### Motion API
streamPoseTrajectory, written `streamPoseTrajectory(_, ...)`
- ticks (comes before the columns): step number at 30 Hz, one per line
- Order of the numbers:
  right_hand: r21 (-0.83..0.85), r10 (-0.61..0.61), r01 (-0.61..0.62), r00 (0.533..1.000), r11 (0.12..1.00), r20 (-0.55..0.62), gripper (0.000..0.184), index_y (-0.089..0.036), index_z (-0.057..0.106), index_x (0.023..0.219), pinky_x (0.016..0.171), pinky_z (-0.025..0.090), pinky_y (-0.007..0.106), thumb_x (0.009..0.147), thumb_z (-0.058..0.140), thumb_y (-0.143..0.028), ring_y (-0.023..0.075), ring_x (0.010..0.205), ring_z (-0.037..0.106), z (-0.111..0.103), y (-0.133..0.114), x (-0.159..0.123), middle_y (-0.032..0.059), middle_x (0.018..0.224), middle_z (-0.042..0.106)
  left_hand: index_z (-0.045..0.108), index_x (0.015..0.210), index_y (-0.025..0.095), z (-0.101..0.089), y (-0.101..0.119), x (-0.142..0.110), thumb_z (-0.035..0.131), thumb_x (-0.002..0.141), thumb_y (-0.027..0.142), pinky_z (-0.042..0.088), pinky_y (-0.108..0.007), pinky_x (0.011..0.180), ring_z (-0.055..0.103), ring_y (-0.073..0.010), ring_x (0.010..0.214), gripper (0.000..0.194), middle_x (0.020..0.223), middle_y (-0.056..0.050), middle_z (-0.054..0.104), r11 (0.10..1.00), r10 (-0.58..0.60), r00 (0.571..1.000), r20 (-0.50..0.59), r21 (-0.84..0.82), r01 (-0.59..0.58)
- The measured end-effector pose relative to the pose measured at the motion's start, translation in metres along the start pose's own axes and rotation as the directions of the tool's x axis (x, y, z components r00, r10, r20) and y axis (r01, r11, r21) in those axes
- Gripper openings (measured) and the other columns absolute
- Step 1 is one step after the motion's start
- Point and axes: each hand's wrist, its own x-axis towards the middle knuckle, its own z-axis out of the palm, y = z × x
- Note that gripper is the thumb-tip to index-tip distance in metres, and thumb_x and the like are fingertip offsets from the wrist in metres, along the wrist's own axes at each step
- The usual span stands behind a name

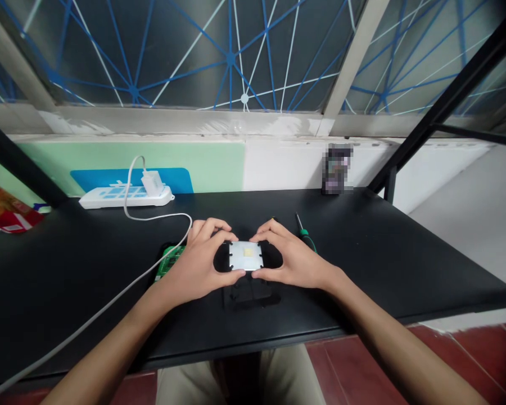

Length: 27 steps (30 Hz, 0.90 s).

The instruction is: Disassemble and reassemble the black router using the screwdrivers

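A flat silvery-white plate with a pale yellow square at its centre and small dark notches along its sides is held level above the table. My left hand grips its left end between thumb and fingers. At the right end, the thumb and fingers of my right hand pinch it too. Below the plate lies a dark black part, hard to make out against the tabletop. Partly hidden behind my left hand is a green circuit board. A screwdriver with a green and black handle lies just beyond my right hand.
A white power strip with a plugged-in charger stands at the back left of the black table. Its white cable runs across the left side. A red and orange packet lies far left; a blurred dark object leans against the wall.
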Motion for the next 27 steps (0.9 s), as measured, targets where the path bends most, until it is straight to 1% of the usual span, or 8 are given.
streamPoseTrajectory(5, -0.060, 0.037, -0.031, 0.994, 0.998, 0.098, 0.049, -0.020, 0.061, 0.117, 0.098, 0.051, 0.043, 0.076, 0.079, -0.041, 0.0237, 0.106, 0.059, -0.003, -0.005, 0.000, 0.0090, 0.116, 0.056, 0.062, 0.100, 0.024, 0.002, 0.004, 0.001, 0.079, 0.075, 0.035, 0.042, -0.050, 0.096, 0.046, -0.0312, 0.111, 0.033, 0.120, -0.007, 0.053, 0.999, -0.034, 0.992, 0.119, -0.001, 0.034)
streamPoseTrajectory(11, -0.107, 0.050, -0.035, 0.988, 0.994, 0.144, 0.044, -0.019, 0.063, 0.108, 0.095, 0.052, 0.047, 0.073, 0.080, -0.041, 0.0264, 0.104, 0.060, -0.006, -0.008, -0.001, 0.0097, 0.114, 0.058, 0.059, 0.098, 0.024, 0.005, 0.008, -0.003, 0.079, 0.075, 0.036, 0.042, -0.050, 0.095, 0.046, -0.0317, 0.111, 0.032, 0.121, -0.006, 0.053, 1.000, -0.025, 0.982, 0.185, -0.006, 0.027)
streamPoseTrajectory(17, -0.138, 0.049, -0.020, 0.977, 0.990, 0.208, 0.049, -0.015, 0.064, 0.109, 0.097, 0.051, 0.046, 0.072, 0.080, -0.043, 0.0270, 0.105, 0.059, -0.005, -0.007, -0.002, 0.0117, 0.115, 0.057, 0.057, 0.096, 0.023, 0.006, 0.011, -0.004, 0.077, 0.079, 0.037, 0.042, -0.049, 0.092, 0.047, -0.0306, 0.108, 0.031, 0.120, -0.006, 0.054, 0.999, -0.027, 0.966, 0.258, -0.012, 0.031)
streamPoseTrajectory(20, -0.155, 0.055, -0.019, 0.973, 0.988, 0.225, 0.052, -0.014, 0.065, 0.113, 0.099, 0.050, 0.046, 0.073, 0.079, -0.045, 0.0272, 0.106, 0.059, -0.005, -0.007, -0.003, 0.0127, 0.117, 0.057, 0.058, 0.097, 0.023, 0.007, 0.011, -0.003, 0.077, 0.080, 0.040, 0.041, -0.048, 0.092, 0.047, -0.0307, 0.109, 0.031, 0.120, -0.006, 0.054, 0.999, -0.039, 0.961, 0.275, -0.019, 0.046)
streamPoseTrajectory(24, -0.154, 0.048, -0.013, 0.974, 0.988, 0.223, 0.056, -0.016, 0.065, 0.117, 0.099, 0.051, 0.046, 0.074, 0.078, -0.050, 0.0274, 0.107, 0.059, -0.004, -0.008, -0.003, 0.0121, 0.118, 0.057, 0.060, 0.097, 0.023, 0.008, 0.010, -0.002, 0.080, 0.078, 0.042, 0.041, -0.048, 0.093, 0.046, -0.0308, 0.110, 0.033, 0.119, -0.005, 0.054, 0.997, -0.068, 0.956, 0.286, -0.010, 0.074)
streamPoseTrajectory(27, -0.146, 0.047, -0.015, 0.974, 0.989, 0.221, 0.052, -0.016, 0.066, 0.116, 0.098, 0.052, 0.046, 0.076, 0.077, -0.048, 0.0274, 0.106, 0.060, -0.004, -0.009, -0.003, 0.0119, 0.116, 0.058, 0.062, 0.098, 0.023, 0.008, 0.010, -0.002, 0.081, 0.079, 0.044, 0.040, -0.048, 0.092, 0.046, -0.0307, 0.110, 0.035, 0.119, -0.005, 0.055, 0.996, -0.076, 0.953, 0.294, -0.011, 0.083)
